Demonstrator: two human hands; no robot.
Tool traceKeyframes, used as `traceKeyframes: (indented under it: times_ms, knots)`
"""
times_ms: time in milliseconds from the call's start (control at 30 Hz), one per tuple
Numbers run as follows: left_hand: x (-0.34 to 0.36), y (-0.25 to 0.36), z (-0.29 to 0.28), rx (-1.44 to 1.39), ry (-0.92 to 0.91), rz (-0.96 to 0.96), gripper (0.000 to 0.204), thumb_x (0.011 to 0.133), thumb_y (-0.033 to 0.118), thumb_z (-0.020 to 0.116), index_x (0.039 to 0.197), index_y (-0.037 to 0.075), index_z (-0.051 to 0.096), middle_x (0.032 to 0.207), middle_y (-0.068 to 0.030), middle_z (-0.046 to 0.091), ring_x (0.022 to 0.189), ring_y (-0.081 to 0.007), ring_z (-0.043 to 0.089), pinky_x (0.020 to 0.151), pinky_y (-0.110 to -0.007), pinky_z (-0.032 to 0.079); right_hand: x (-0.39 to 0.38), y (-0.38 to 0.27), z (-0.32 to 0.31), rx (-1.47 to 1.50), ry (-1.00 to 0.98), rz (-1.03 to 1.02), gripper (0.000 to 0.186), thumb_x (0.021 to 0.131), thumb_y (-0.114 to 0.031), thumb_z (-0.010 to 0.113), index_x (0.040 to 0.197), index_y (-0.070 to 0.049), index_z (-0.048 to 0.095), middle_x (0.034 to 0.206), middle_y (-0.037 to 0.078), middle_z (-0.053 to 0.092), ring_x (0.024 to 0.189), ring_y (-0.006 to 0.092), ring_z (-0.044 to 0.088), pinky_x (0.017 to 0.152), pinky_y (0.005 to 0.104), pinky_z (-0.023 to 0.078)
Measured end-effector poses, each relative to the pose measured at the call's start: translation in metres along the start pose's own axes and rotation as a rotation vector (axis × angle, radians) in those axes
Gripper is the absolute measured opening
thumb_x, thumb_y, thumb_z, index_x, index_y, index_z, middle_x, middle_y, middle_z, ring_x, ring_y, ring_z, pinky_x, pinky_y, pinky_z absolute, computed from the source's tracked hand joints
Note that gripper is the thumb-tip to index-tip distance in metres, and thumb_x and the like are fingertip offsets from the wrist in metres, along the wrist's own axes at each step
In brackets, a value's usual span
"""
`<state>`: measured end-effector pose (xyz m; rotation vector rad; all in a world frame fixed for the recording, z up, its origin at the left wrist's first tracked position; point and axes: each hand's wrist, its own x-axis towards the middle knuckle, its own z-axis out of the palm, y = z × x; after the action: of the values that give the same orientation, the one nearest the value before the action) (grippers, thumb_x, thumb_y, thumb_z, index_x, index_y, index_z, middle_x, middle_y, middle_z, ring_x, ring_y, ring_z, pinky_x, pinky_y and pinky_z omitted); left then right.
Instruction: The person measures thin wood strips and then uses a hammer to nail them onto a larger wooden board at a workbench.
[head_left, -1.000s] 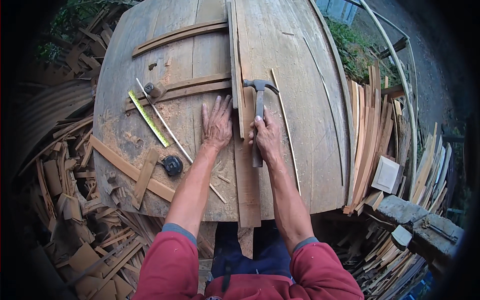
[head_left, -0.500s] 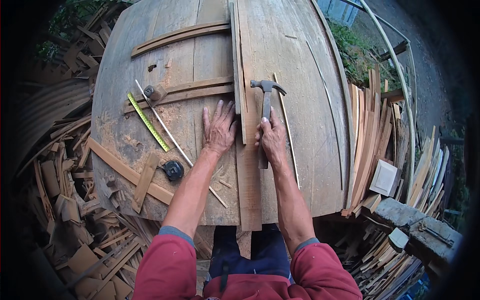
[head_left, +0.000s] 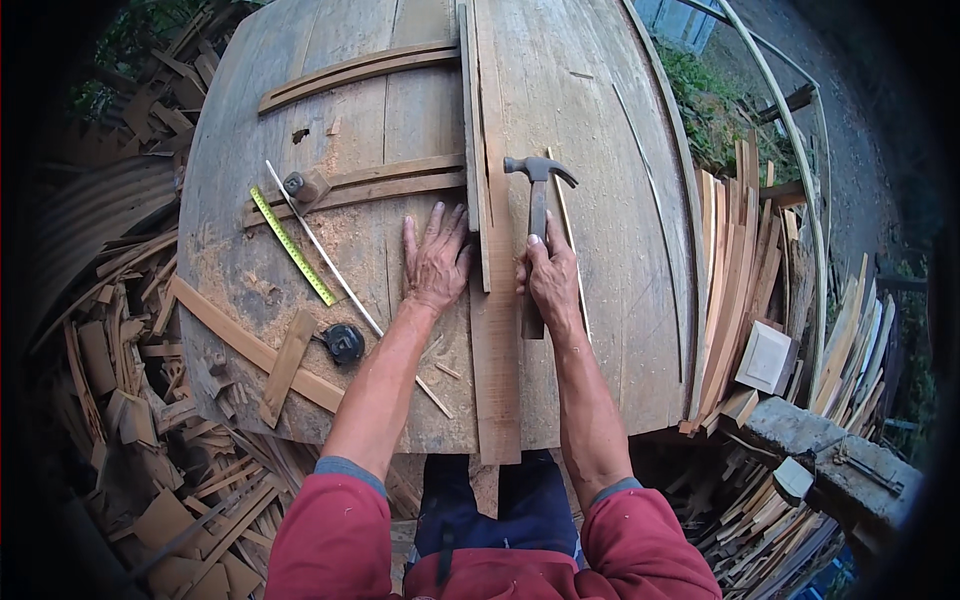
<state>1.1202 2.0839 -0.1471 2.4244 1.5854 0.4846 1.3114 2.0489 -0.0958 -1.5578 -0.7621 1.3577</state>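
My right hand (head_left: 550, 275) grips a claw hammer (head_left: 537, 200) by its handle, the head pointing away from me, just right of a long wooden board (head_left: 497, 390) with narrower strips along it. My left hand (head_left: 436, 262) lies open, fingers spread on the worn wooden worktop (head_left: 630, 300) beside the board's left edge. To its left are a yellow graduated strip (head_left: 290, 243), a thin pale stick (head_left: 395, 360) and a black tape measure (head_left: 344, 344). Two pairs of crosswise battens (head_left: 400, 172) reach the long strips, a wooden tool or block (head_left: 305, 186) on the nearer pair.
Two loose slats (head_left: 250, 340) cross at the near-left corner. Piles of scrap wood (head_left: 150, 460) surround the left side; upright planks (head_left: 735, 270), a concrete ledge (head_left: 830, 455) and a curved railing (head_left: 790, 110) border the right. Thin strips (head_left: 650, 170) lie on the worktop's right.
My right hand and the hammer have shifted a little to the right, away from the long strips. My left hand stays spread on the worktop, with little movement.
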Motion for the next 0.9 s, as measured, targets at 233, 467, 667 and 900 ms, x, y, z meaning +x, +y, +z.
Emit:
traceKeyframes:
  times_ms: [233,467,667,900]
  knots:
    - [0.007,0.012,0.005,-0.027,-0.007,0.036,0.055,0.092,0.026,0.056,0.145,0.008,0.049,0.152,-0.0075,0.047,0.148,-0.0307,0.031,0.118,-0.063,0.011,0.012,0.031,-0.014,-0.264,0.038,-0.17,0.054,0.102,-0.015,0.048,0.154,-0.005,0.034,0.072,0.002,0.053,0.052,0.0097,0.052,0.045,0.028,0.047]
    - [-0.003,-0.007,-0.005,-0.102,-0.033,0.009,0.053,0.092,0.025,0.057,0.143,0.01,0.051,0.152,-0.0083,0.047,0.146,-0.0325,0.033,0.118,-0.065,0.009,-0.092,-0.009,0.054,-0.21,-0.003,-0.435,0.049,0.097,-0.006,0.057,0.144,-0.004,0.047,0.079,0.008,0.062,0.059,0.0116,0.059,0.052,0.0299,0.05]
    - [-0.082,-0.05,-0.051,0.029,-0.113,-0.026,0.043,0.091,0.015,0.057,0.13,-0.003,0.056,0.142,-0.0251,0.05,0.142,-0.0421,0.035,0.118,-0.056,0.024,-0.089,0.032,0.095,-0.327,0.026,-0.598,0.033,0.092,-0.009,0.063,0.123,0.0,0.06,0.092,0.021,0.066,0.079,0.0353,0.068,0.069,0.0413,0.054]
    - [-0.117,-0.053,-0.104,0.287,-0.075,0.051,0.03,0.091,0.009,0.059,0.117,-0.004,0.064,0.129,-0.0219,0.059,0.132,-0.0404,0.047,0.111,-0.054,0.034,-0.109,0.035,0.091,-0.618,-0.071,-0.454,0.036,0.091,-0.017,0.063,0.125,-0.006,0.061,0.098,0.022,0.066,0.082,0.0407,0.066,0.073,0.048,0.053]
